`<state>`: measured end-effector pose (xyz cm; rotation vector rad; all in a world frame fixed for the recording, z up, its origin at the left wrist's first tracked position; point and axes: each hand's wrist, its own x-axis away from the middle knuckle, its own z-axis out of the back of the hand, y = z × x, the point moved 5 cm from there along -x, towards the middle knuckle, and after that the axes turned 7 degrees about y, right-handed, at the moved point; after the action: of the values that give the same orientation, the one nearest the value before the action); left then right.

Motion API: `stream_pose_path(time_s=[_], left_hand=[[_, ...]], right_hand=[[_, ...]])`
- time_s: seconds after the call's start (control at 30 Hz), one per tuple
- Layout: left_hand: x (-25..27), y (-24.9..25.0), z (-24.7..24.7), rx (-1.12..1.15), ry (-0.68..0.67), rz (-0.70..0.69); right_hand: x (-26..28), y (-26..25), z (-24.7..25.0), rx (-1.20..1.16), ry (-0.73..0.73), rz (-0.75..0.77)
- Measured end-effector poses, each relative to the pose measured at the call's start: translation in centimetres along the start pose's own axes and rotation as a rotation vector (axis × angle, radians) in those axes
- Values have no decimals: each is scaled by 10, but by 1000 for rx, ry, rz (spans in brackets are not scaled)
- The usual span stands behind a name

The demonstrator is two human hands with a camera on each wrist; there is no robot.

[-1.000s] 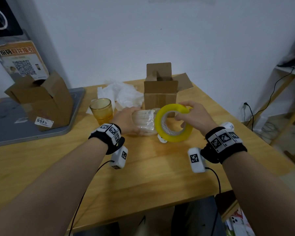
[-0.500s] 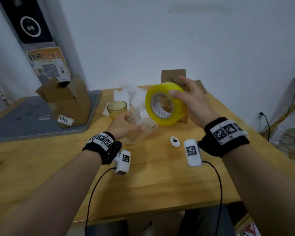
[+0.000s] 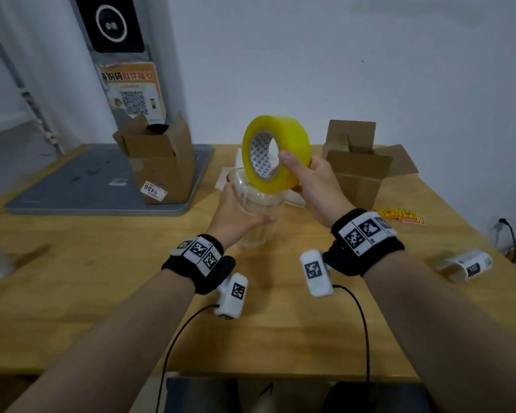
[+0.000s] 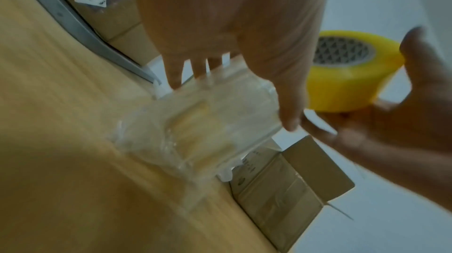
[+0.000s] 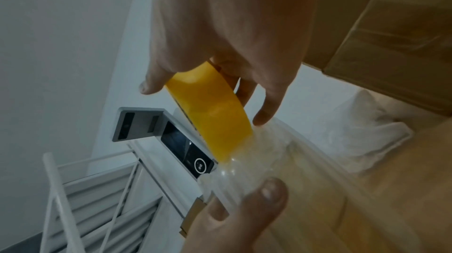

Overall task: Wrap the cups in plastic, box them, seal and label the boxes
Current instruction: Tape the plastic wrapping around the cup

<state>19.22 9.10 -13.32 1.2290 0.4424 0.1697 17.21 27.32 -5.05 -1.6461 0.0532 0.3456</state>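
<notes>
The tape roll (image 3: 276, 153) is bright yellow, its inner core white with a grey triangle pattern. The wrapped cup (image 3: 258, 210) is clear under glossy transparent plastic. Both cardboard boxes (image 3: 161, 162) (image 3: 359, 171) are plain brown; the left one bears a white label with black digits. The worktop (image 3: 280, 323) is light honey-coloured wood. The mat (image 3: 81, 186) at the far left corner is grey. The wristbands (image 3: 367, 242) are black with black-and-white square markers.

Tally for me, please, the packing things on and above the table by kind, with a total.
Cardboard boxes: 2, one labelled, one open
Wrapped cups: 1, held by the left hand
Yellow tape rolls: 1, held by the right hand
Label rolls: 1
Red-and-yellow sticker piles: 1
Total: 6
</notes>
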Motion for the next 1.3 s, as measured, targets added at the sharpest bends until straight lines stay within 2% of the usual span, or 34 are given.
stream_pose_path(time_s=[0.07,0.23,0.43,0.67,0.77,1.07,1.2,1.3], left_hand=[[1,2,-1,9,57,-18],[-1,6,-7,-127,54,-22],[-7,0,7,-143,131,67],[-8,2,8,-136,122,88],[-8,3,5,-138,100,77],[-14,-4,7,-95,52,88],[-16,-7,11,-66,-19,74],[-16,-9,14,-61,-24,76]], right_hand=[[-2,-7,-4,45,-7,5],[-2,-47,-2,84,57,20],[15,-72,17,164,61,-21],[36,-36,44,169,33,-145],[37,-24,50,240,26,-142],[34,-2,32,330,-118,-146],[28,5,31,274,-155,-183],[28,8,30,229,-218,-216]])
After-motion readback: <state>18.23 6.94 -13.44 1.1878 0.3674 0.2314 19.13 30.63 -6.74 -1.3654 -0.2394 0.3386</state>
